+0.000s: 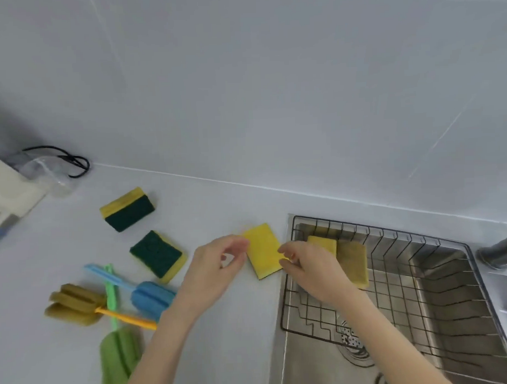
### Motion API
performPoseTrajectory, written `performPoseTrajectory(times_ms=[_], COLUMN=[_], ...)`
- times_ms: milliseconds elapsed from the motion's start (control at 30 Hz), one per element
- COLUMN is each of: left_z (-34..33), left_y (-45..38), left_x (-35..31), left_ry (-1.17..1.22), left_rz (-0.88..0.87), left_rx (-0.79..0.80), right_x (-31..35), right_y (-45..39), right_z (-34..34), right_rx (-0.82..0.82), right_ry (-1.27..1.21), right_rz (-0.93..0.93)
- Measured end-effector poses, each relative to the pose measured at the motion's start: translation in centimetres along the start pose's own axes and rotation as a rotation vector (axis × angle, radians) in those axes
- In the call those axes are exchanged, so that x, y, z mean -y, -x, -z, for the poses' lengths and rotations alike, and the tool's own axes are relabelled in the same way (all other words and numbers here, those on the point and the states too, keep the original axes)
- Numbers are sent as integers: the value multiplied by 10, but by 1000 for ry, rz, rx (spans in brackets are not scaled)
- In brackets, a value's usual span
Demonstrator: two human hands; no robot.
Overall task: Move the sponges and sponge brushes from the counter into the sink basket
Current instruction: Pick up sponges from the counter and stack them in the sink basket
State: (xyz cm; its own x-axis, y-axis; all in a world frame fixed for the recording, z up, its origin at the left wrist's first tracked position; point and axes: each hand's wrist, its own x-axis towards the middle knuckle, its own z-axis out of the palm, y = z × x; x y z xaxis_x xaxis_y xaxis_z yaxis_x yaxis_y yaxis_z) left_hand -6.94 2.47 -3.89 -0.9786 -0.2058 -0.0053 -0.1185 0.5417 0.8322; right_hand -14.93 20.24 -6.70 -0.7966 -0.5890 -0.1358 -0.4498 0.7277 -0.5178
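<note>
While hands [212, 268] flank sponge [263, 250], 2 in basket [415, 243].

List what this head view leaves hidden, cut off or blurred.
- Basket sponges: near ends covered by the right hand.
- Green sponge brush: bottom tip cut off by the frame edge.
- Faucet: cut off at the right edge, blurred.
- Appliance: cropped at the left edge.

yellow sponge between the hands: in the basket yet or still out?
Out. The yellow sponge lies on the counter, just left of the sink basket rim, between both hands.
</note>
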Motion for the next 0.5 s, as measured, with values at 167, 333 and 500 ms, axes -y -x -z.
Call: performPoseTrajectory(times_ms=[167, 333, 500], left_z=[82, 136, 154], left_y=[8, 2, -9], left_x=[58, 116, 159], left_ry=[-292, -419, -568], left_rz=[8, 68, 106], left_rx=[-159, -222, -201], right_x=[82, 148, 181], right_y=[-31, -74, -106], right_z=[-44, -94, -131], right_rx=[-55, -67, 84], right_ry=[-121, -125, 82], right_rz=[156, 189, 94])
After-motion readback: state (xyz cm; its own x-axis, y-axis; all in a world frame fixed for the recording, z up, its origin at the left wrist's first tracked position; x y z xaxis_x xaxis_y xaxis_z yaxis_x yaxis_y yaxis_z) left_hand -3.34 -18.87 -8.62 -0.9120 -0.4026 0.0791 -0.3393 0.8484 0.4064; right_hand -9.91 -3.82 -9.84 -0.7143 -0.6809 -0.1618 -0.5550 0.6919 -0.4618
